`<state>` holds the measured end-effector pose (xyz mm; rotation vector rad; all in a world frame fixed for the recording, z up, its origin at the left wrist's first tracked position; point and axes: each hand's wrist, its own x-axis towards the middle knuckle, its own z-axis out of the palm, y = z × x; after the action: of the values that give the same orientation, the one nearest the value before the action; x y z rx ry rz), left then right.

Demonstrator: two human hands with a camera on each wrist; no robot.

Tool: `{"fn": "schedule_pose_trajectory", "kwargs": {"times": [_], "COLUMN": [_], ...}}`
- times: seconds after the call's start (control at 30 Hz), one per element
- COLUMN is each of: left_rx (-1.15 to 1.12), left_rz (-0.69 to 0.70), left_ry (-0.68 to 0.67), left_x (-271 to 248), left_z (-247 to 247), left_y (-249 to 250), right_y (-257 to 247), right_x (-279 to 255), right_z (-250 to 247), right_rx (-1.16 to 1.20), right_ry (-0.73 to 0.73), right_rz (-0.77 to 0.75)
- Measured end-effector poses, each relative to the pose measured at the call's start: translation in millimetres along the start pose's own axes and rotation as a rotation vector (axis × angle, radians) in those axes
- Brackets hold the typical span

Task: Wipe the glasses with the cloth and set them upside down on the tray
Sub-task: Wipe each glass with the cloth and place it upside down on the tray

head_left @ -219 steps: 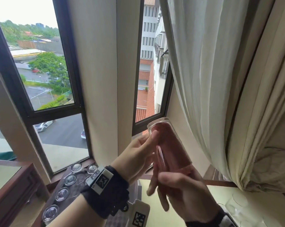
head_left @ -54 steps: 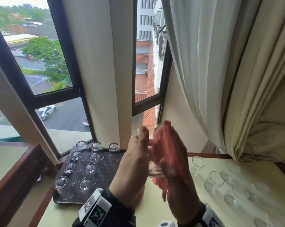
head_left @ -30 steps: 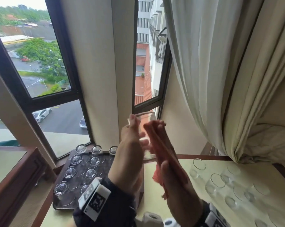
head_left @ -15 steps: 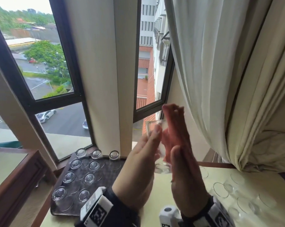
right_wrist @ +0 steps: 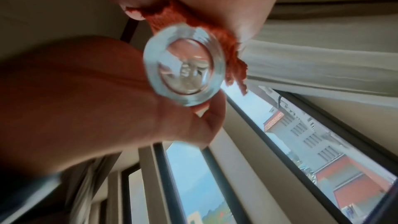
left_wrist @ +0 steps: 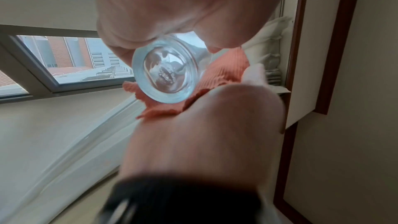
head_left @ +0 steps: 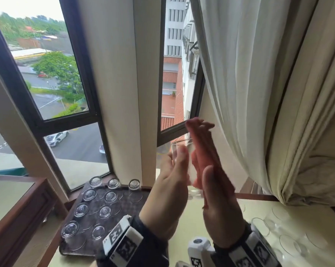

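Glass held upright in the air between both palms, above the table edge, right of the tray. Left hand flat against one side, fingers straight. Right hand presses the pink cloth flat against the other side.

Dark-framed windows with daylight; view of road, trees, red-roofed building. Cream wall pillar between panes. White curtain, right. Pale tabletop, wood edging. Wooden cabinet, left.
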<state>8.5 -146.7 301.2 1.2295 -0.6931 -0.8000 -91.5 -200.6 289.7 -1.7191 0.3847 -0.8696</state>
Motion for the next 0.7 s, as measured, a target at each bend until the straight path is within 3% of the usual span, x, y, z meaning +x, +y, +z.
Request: {"fn": "schedule_pose_trajectory", "kwargs": {"times": [0.07,0.2,0.23,0.33,0.4,0.57,0.7], "left_rx": [-0.036,-0.083,-0.052,-0.019,-0.052,-0.078,-0.098], "left_rz": [-0.013,0.016,0.022,0.028,-0.010,0.012,0.027], "left_ry": [0.081,0.153,0.143,0.074,-0.005,-0.128,-0.003], "left_x": [8,20,21,14,3,-9,4], "left_z": [-5,-19,-21,-16,-8,3,-9], "left_y": [4,19,19,12,6,1,13], "right_y": [5,9,8,5,-7,-13,11], "right_x": [-15,-38,-36,-16,1,16,3], "right_z": [1,6,10,16,8,-10,14], "right_rx": [-0.006,-0.118,-0.084,0.047,0.154,0.149,-0.128], "right_ry": [-0.043,-0.097,-0.091,0.055,0.126,0.154,0.118], "right_rz": [0.043,0.367,0.356,0.020,-0.116,-0.046,-0.380]}}
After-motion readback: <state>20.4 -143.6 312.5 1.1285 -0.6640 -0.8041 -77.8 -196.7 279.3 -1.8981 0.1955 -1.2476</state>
